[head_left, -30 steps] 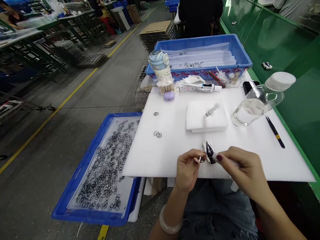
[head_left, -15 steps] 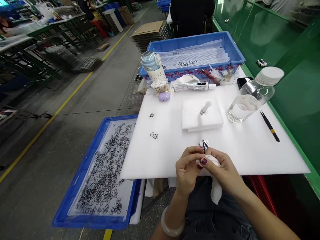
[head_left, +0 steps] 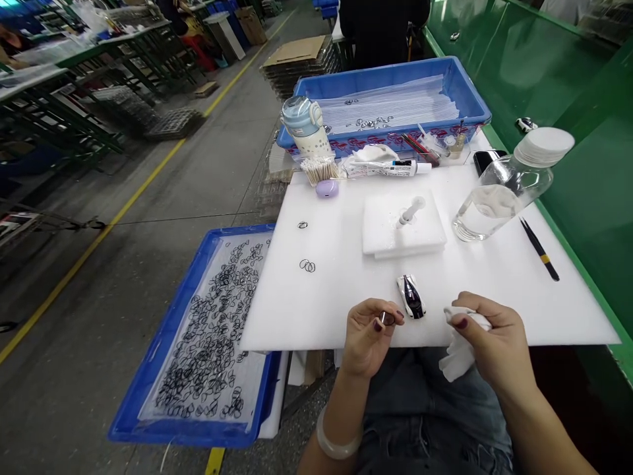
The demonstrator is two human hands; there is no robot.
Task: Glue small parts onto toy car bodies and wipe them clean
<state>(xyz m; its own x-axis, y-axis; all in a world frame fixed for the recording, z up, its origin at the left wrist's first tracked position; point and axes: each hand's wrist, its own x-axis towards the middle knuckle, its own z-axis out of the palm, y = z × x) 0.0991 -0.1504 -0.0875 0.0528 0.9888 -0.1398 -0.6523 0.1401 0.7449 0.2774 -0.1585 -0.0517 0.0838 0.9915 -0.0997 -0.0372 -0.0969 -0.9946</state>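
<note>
Between the thumb and fingers of my left hand (head_left: 368, 336) is a small dark, glossy curved piece (head_left: 386, 318); its exact kind I cannot make out. My right hand (head_left: 499, 340) pinches a crumpled white cloth (head_left: 459, 356) that hangs down past the table's front edge. A white and black toy car (head_left: 411, 297) lies on the white tabletop (head_left: 341, 284), just beyond and between my hands, touched by neither. Behind it sits a white foam block (head_left: 390, 241) with a small translucent tube (head_left: 412, 210) standing tilted on it.
Right of the block stand a clear bottle (head_left: 487, 204) and black tweezers (head_left: 540, 249). Cotton swabs (head_left: 319, 170), a purple case (head_left: 327, 189) and a white tube (head_left: 403, 168) line the back, before a blue bin (head_left: 380, 140). A blue tray (head_left: 126, 422) of black rings is at left.
My hands have moved apart, the right one going right with the cloth. The dark piece in my left hand and the whole toy car now show.
</note>
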